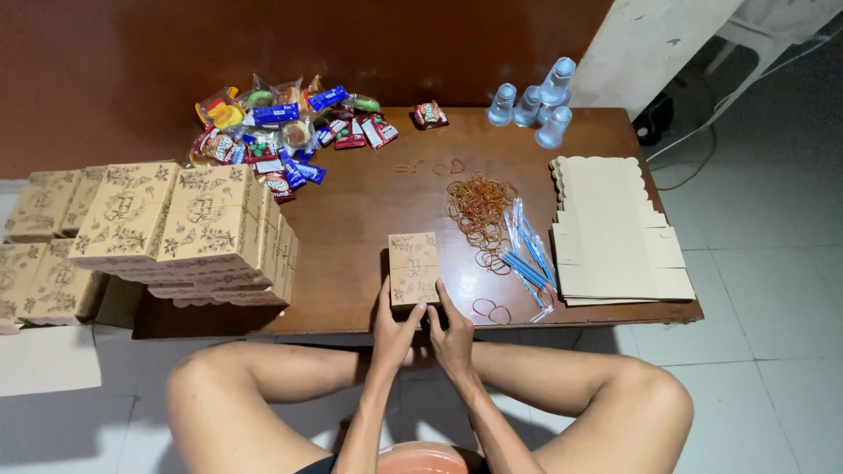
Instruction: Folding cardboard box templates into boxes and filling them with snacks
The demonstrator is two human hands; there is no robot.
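A dark, glossy wooden tabletop [369,211] carries everything. At its left edge, and spilling past it, stand stacks of closed printed kraft boxes [189,224], matte cardboard. Along the right edge lies a pile of flat, unfolded box blanks [615,233] with scalloped flaps. The far left corner holds a heap of shiny wrapped snacks [281,132]; the far right holds clear plastic water cups [536,105]. Mid-table lies a tangle of thin rubber bands [479,206], beside slim blue-wrapped straws [527,254]. At the near edge sits one small kraft box [414,268]. The left hand [392,332] and right hand [452,338] each grasp its near end with their fingertips.
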